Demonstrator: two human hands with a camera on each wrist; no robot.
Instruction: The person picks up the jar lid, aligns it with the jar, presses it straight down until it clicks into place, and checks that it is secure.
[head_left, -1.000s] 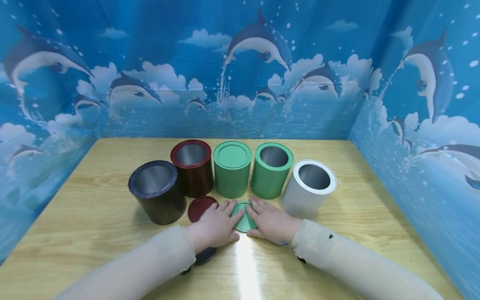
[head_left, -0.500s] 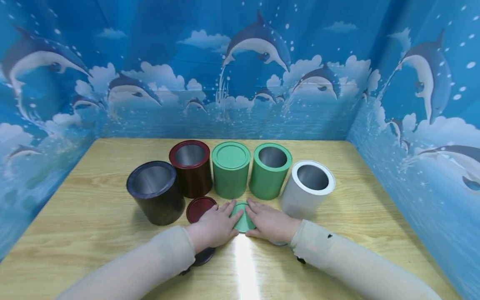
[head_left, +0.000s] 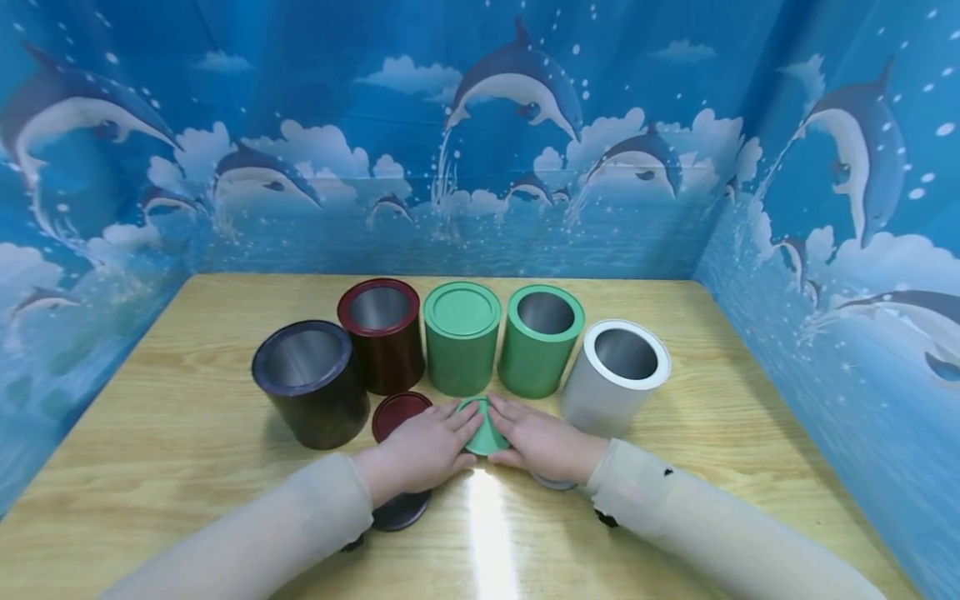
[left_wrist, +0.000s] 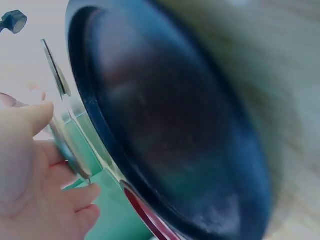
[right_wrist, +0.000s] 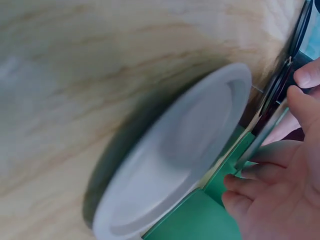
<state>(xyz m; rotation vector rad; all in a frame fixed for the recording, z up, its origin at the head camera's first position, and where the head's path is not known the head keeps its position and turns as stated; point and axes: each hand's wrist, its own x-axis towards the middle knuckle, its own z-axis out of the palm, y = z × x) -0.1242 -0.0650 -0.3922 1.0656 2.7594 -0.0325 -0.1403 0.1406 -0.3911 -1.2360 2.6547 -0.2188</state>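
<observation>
Both hands hold a round green lid between them in the head view. My left hand has it by the left rim, and my right hand by the right rim. Seen edge-on in the left wrist view, the lid sits between thumb and fingers and looks raised off the table. A dark red lid lies beyond the left hand. Under the left wrist is a black lid. The white lid on the table is mostly covered by the right hand in the head view.
Behind the hands stand a black canister, a dark red one, a green one with its lid on, an uncovered green one and an uncovered white one. A dolphin-print curtain borders the wooden table.
The green lid has shifted slightly away from me. Both hands have turned a little with it, and more of the black lid shows. The canisters have stayed put.
</observation>
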